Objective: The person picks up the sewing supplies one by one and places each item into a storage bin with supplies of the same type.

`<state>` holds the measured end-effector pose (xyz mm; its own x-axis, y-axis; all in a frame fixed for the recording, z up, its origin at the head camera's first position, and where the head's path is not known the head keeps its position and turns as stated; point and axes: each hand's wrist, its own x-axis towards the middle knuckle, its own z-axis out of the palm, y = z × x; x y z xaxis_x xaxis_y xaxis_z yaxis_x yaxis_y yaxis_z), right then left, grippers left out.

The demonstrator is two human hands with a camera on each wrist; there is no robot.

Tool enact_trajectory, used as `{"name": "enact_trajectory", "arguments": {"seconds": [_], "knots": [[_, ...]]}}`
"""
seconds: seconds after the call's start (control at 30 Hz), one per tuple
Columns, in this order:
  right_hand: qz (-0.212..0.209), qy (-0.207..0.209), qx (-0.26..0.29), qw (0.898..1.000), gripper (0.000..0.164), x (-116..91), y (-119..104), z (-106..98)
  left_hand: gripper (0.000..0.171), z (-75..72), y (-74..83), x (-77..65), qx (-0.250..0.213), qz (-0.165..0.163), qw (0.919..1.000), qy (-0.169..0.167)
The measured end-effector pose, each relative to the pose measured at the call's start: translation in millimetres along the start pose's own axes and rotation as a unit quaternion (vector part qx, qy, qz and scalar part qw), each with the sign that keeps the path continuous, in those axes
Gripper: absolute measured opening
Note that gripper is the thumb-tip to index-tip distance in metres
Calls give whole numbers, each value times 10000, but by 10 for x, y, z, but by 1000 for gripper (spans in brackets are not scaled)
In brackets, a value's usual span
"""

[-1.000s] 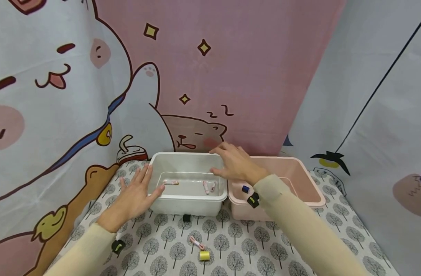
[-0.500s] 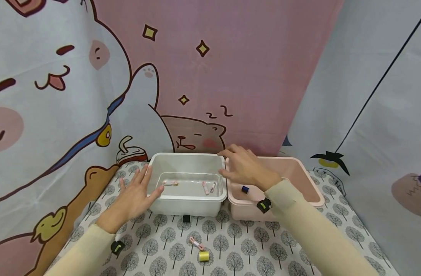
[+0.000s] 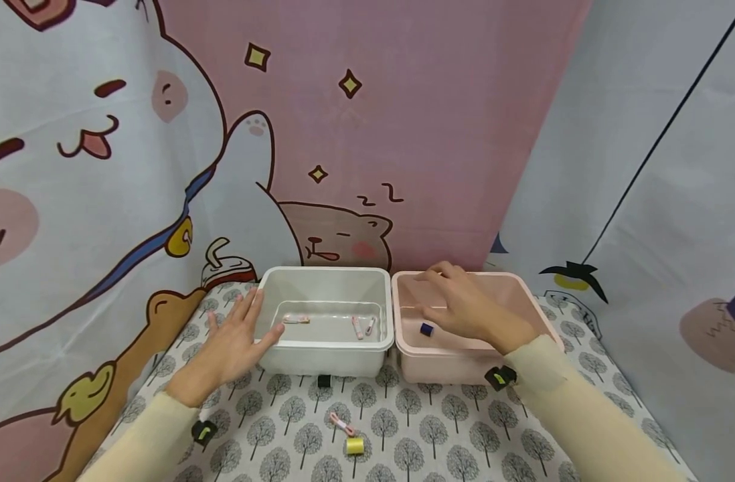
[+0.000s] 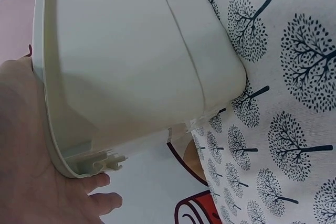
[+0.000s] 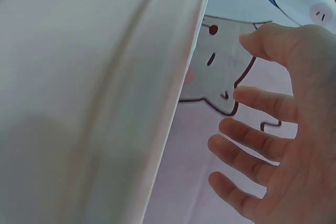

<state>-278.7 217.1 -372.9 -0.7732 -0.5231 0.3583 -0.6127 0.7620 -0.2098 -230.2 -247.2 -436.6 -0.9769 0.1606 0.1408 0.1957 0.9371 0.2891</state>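
Note:
My left hand point(image 3: 231, 348) rests on the left rim of a white plastic bin point(image 3: 325, 358), its fingers spread and fairly straight. In the left wrist view, the palm lies against the bin's rim point(image 4: 47, 103). Inside that bin are a small pinkish-white bundle point(image 3: 296, 320) at left and two more near the right end. Over the pink bin point(image 3: 440, 368) hovers my right hand point(image 3: 464, 304), fingers apart and loosely bent. The right wrist view has nothing between its fingers point(image 5: 252, 135). A small dark blue block point(image 3: 426, 329) lies in the pink bin, below that hand.
On the tree-print cloth point(image 3: 271, 455) in front lie a pink-and-white bundle point(image 3: 341, 424), a yellow cylinder point(image 3: 355, 446) and a small black block point(image 3: 324, 381). Both bins stand side by side, close to a printed curtain point(image 3: 440, 134) behind.
My right hand has moved right, from over the white bin's right end to above the pink bin. My left hand stays on the white bin's rim.

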Motion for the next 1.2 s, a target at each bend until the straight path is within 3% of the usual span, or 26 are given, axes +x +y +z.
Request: {"name": "enact_trajectory", "arguments": {"seconds": [0.27,0.47,0.73,1.03,1.2], "knots": [[116,413,-523,9977,54,-526,374,-82,103,47,-13,2,-53,26,10000,-1],[369,677,-402,9962,59,-836,693,-76,103,38,-35,6,-25,-15,10000,23],[1164,462,-472,9910,67,-1124,1031,-53,103,50,-59,7,-31,-39,10000,-19],[2181,-371,-1,9752,101,-1178,1172,-36,102,55,-48,44,-58,-22,10000,18],[2377,-712,-58,9687,114,-1187,1179,-70,102,45,-35,34,-64,-32,10000,57]]}}
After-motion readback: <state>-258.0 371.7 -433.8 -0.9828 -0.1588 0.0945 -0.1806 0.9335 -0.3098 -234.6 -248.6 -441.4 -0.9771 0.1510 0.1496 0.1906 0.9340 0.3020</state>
